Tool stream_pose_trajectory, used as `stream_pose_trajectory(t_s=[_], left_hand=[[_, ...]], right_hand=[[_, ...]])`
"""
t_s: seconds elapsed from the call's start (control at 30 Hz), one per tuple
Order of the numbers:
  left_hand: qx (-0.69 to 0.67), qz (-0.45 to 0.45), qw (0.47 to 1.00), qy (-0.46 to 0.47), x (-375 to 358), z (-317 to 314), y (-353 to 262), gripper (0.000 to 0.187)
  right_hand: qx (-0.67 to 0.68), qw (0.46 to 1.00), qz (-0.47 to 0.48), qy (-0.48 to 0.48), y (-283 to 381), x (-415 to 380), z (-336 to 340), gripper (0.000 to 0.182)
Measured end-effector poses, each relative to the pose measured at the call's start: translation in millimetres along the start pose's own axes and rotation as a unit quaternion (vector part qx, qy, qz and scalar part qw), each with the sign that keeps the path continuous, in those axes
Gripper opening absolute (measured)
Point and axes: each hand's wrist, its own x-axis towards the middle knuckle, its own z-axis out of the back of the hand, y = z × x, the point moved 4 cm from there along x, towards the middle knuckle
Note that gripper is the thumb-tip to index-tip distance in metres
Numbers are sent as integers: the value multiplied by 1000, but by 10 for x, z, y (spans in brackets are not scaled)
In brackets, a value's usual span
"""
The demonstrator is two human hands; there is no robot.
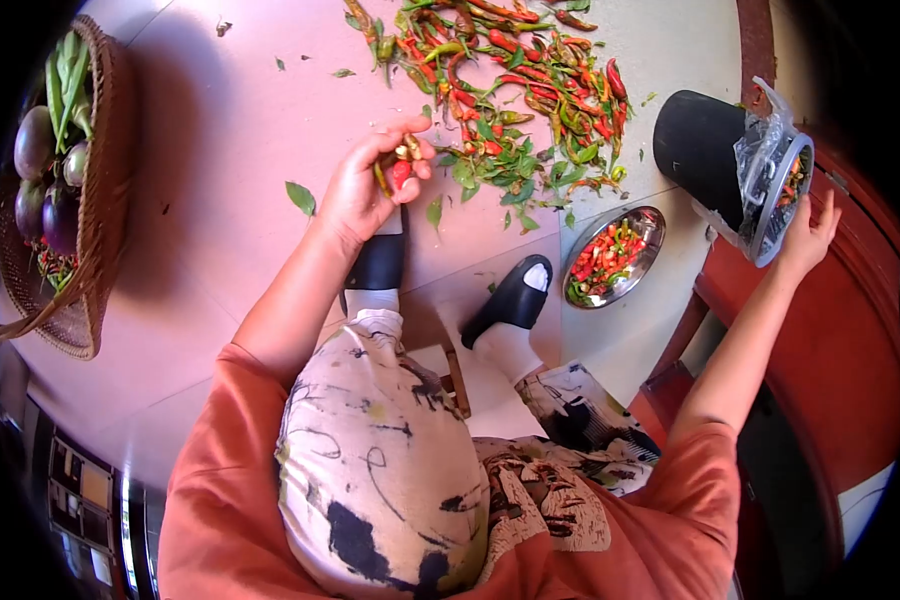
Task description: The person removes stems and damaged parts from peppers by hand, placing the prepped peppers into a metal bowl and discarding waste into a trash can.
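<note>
My left hand (355,185) is raised over the floor with its fingers curled around a few chili peppers (401,173), one red and others brownish green. Beyond it a loose heap of red and green chili peppers (540,80) lies on the floor, with picked green leaves (510,170) along its near side. At the right, my right hand (808,238) is at the rim of a black bin (698,145), fingers stretched out. A clear plastic bag (753,150) lines the bin, and plant scraps show inside. A metal bowl (655,238) holds red and green chili pieces.
On the left stands a woven basket (110,200) with eggplants (34,143), long green pods (68,80) and small chilies. Red wooden furniture (850,290) is close beside my right arm. My feet in black slippers (500,305) are near the bowl. A single leaf (300,197) lies on the tiles.
</note>
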Motion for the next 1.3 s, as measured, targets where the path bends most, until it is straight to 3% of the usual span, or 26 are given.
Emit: stream_pose_trajectory(t_s=[0.03,0.07,0.1,0.17,0.2,0.23,0.33,0.37,0.43,0.67,0.73,0.77,0.8,0.9,0.93,1.0,1.13,1.3], left_hand=[[-16,23,999,-16,17,64,33,30],[-1,31,998,-46,37,126,63,30],[16,43,996,-71,43,168,110,31],[36,53,993,-95,63,182,131,31],[71,53,990,-108,47,157,136,31],[107,52,986,-121,36,136,127,31],[133,59,986,-79,-9,98,84,27],[132,59,986,-82,-35,107,84,27],[137,63,986,-72,-38,102,67,27],[118,54,989,-75,27,1,163,20],[138,48,987,-61,36,-15,161,19],[136,47,988,-62,30,-6,150,19],[154,57,986,-39,28,-21,136,19],[200,71,977,-35,24,-125,142,18],[228,73,969,-58,18,-154,142,17],[270,83,957,-72,11,-212,161,16],[301,87,946,-84,-33,-318,174,15],[168,86,981,-42,-26,-295,153,17]], right_hand=[[60,997,28,-25,581,-63,153,34],[325,938,-116,0,672,-210,-39,24],[371,918,-137,28,1111,-387,-80,13],[381,900,-109,184,1678,-859,-511,10],[459,804,-188,329,2066,-1173,-654,10],[490,782,-69,378,2342,-1441,-843,13],[294,832,57,468,2734,-2029,-1146,15],[295,830,58,470,2728,-2141,-1198,15],[186,898,121,380,2745,-2183,-1239,18],[195,904,183,335,2709,-2181,-1207,21],[390,816,-57,424,2574,-2139,-1201,22],[481,707,-194,482,2494,-2238,-1267,21],[480,707,-193,483,2500,-2206,-1212,21],[615,480,-411,472,2474,-2199,-1017,26],[614,481,-412,472,2481,-2193,-977,26],[687,337,-453,458,2583,-2224,-909,27],[717,319,-439,438,2740,-2243,-808,27],[728,399,-336,444,2828,-2203,-757,26]])
